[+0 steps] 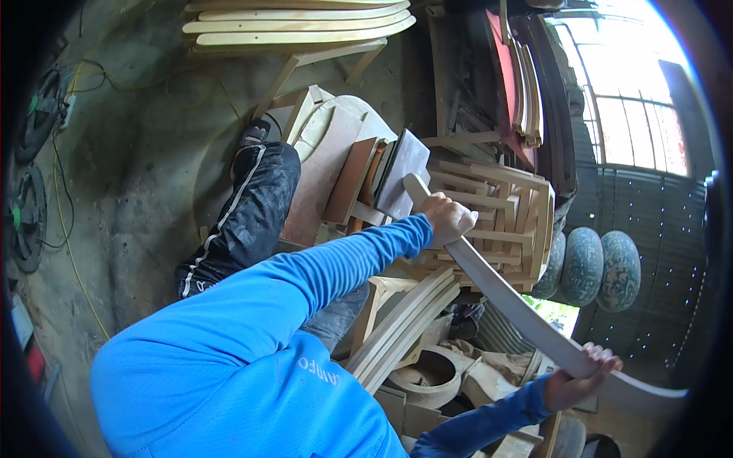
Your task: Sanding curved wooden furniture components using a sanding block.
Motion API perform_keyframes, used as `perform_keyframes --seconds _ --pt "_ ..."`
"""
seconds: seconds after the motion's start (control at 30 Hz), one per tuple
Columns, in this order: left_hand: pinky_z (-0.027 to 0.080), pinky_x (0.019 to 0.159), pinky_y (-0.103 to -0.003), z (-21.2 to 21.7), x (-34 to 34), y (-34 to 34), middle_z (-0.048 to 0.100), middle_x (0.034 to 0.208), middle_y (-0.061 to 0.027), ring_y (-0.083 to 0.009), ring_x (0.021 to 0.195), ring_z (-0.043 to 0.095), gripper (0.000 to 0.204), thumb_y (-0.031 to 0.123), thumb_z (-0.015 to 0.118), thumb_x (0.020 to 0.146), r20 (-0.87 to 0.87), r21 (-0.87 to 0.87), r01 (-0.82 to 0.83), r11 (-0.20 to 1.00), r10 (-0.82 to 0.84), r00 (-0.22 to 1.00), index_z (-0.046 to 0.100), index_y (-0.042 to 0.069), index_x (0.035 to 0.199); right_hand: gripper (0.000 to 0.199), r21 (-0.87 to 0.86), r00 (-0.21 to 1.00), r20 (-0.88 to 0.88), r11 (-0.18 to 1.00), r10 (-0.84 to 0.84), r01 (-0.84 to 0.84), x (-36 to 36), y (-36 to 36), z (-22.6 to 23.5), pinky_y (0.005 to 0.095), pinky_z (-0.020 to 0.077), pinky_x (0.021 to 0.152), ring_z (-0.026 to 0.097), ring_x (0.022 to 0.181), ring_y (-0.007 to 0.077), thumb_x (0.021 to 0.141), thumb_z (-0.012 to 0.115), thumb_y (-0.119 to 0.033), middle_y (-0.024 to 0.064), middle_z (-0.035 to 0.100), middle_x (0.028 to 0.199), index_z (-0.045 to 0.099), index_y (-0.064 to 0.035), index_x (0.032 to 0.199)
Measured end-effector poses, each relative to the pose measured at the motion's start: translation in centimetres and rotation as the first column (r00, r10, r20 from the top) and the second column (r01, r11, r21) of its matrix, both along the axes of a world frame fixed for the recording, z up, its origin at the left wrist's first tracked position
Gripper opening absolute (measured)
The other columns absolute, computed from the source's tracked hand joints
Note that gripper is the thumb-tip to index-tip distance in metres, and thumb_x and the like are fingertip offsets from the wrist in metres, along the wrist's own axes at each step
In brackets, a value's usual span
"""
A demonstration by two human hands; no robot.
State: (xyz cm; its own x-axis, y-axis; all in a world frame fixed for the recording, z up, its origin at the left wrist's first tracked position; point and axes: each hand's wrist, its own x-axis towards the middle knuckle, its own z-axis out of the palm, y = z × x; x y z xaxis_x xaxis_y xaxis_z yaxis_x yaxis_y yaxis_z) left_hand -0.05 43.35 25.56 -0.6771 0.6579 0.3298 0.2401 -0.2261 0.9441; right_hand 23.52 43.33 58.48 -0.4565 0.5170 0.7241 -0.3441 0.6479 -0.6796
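Observation:
A long, curved, pale wooden slat (504,294) runs slantwise from the middle of the view to the lower right, held in both my hands. My left hand (450,217) is closed round it near its upper end, knuckles up. Farther down, my right hand (584,378) wraps it, fingers over the edge. The slat's upper end overlaps a grey flat plate (405,172) mounted on a wooden stand; whether they touch I cannot tell. Beside the plate stand a brown board (351,182) and a larger pale panel (324,175).
Several curved slats (298,27) lie on a trestle at the far left. More slats (412,324) lean close to my body. Stacked wooden frames (496,206) stand beyond the plate, near rounded mottled objects (618,271). A yellow cord (72,244) crosses the floor on the left.

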Motion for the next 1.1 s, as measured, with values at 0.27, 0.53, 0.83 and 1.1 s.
perform_keyframes --seconds 0.27,0.53,0.83,1.1 --pt "0.046 0.096 -0.052 -0.3 7.8 -6.0 0.063 0.100 -0.0084 -0.0292 0.099 0.062 0.062 0.045 0.085 0.075 -0.424 0.344 -0.164 0.925 0.308 0.852 0.061 0.012 0.121 0.023 -0.223 0.990 -0.097 0.972 -0.097 0.074 4.7 3.2 2.1 0.0325 0.0450 0.082 0.049 0.085 0.0152 0.102 0.066 -0.023 0.0031 0.047 0.087 0.050 -0.0074 0.095" --pt "0.055 0.078 -0.042 1.9 1.4 -4.5 0.071 0.084 -0.0070 -0.0292 0.081 0.071 0.043 0.032 0.084 0.064 -0.579 0.238 0.033 0.971 0.115 0.807 0.068 0.013 0.099 0.042 -0.535 0.940 -0.331 0.803 0.088 -0.264 17.8 2.8 -5.1 0.0553 0.0246 0.128 0.061 0.116 0.0246 0.090 0.076 -0.016 0.0088 0.063 0.107 0.057 -0.0015 0.124" --pt "0.059 0.071 -0.043 1.8 -1.3 -2.1 0.073 0.076 -0.0089 -0.0308 0.074 0.074 0.044 0.034 0.083 0.063 -0.467 0.121 0.062 0.991 0.002 0.884 0.066 0.016 0.099 0.037 -0.217 0.966 -0.219 0.972 -0.136 0.088 12.0 2.9 -2.3 0.0509 0.0413 0.119 0.057 0.125 0.0278 0.098 0.070 -0.036 0.0078 0.064 0.119 0.060 -0.0059 0.116" --pt "0.059 0.072 -0.042 0.9 -4.8 0.9 0.075 0.081 -0.0091 -0.0303 0.075 0.074 0.036 0.038 0.083 0.066 -0.570 0.029 0.157 0.987 -0.113 0.814 0.067 0.014 0.089 0.038 -0.198 0.866 -0.262 0.902 -0.426 0.384 8.6 0.9 -8.7 0.0446 0.0506 0.112 0.059 0.130 0.0284 0.097 0.072 -0.032 0.0155 0.062 0.137 0.062 -0.0086 0.125"
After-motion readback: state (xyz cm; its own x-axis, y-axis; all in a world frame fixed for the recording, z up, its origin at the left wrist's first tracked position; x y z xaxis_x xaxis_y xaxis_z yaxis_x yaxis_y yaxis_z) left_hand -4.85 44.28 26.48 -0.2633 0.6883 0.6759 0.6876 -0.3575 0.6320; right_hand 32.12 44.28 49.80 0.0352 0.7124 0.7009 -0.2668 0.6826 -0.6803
